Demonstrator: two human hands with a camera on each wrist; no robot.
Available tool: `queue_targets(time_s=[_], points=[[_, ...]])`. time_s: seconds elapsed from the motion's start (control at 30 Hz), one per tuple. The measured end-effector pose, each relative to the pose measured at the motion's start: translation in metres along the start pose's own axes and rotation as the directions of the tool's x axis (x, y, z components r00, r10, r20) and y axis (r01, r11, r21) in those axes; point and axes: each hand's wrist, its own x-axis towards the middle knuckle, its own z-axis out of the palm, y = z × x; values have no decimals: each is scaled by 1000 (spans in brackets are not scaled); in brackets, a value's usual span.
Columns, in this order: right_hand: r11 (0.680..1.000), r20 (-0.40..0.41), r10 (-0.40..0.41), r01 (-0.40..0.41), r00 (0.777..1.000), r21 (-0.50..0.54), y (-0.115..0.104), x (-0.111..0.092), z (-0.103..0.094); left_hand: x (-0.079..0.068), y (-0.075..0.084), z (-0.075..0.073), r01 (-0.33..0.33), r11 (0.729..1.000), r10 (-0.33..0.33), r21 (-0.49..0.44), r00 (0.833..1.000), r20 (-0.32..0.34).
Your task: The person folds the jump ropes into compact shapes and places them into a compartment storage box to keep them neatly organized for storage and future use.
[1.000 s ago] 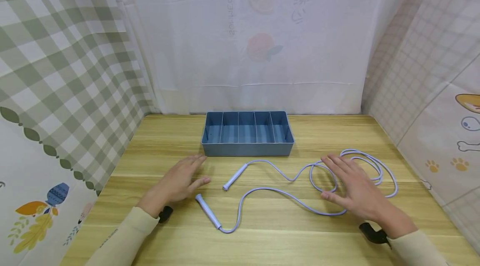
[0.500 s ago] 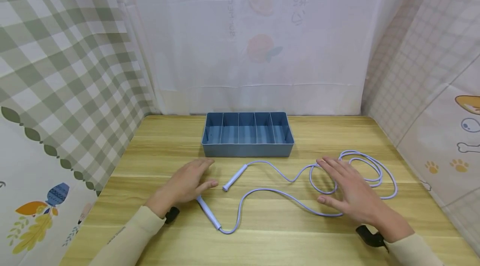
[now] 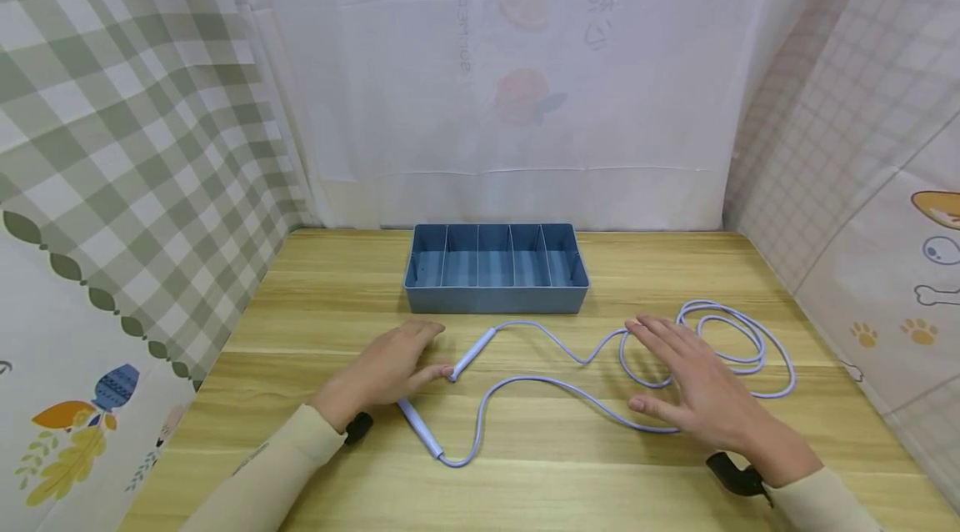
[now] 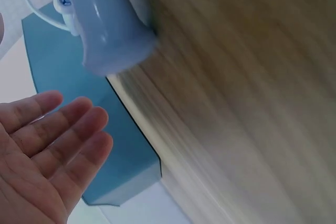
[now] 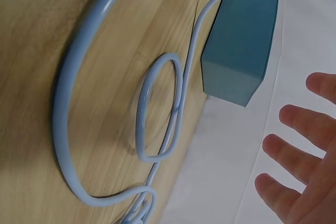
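Observation:
A pale lavender jump rope (image 3: 517,379) lies loosely on the wooden table. Its two handles are at the left: the farther handle (image 3: 474,353) points toward the box, and the nearer handle (image 3: 420,427) is partly covered by my left hand (image 3: 386,369). That hand hovers with straight fingers, its thumb tip overlapping the end of the farther handle in the head view. My right hand (image 3: 697,386) is held over the rope's coils (image 3: 738,319) on the right, fingers extended. Nothing is held in either hand; both wrist views show the fingers spread apart from the rope.
A blue-grey box (image 3: 495,299) with several compartments stands behind the rope, near the table's back edge. White cloth (image 3: 517,140) hangs at the back. Checkered cloth (image 3: 150,98) borders the left side, and a patterned cloth (image 3: 862,265) the right.
My left hand has moved rightward over the nearer handle, up to the end of the farther one. My right hand has shifted slightly left. The rope and box have stayed put.

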Motion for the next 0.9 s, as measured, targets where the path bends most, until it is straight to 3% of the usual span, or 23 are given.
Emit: queue_targets(time_s=[0.23, 0.67, 0.9], points=[[1000, 6, -21, 21, 1000, 1, -4, 4, 1, 8, 3, 6, -27, 1000, 27, -3, 1000, 1], [999, -4, -36, 36, 999, -13, -10, 7, 3, 20, 14, 9, 43, 996, -40, -72, 998, 52], [1000, 0, -19, 19, 1000, -11, -11, 3, 2, 28, 19, 14, 20, 996, -13, -83, 996, 85]])
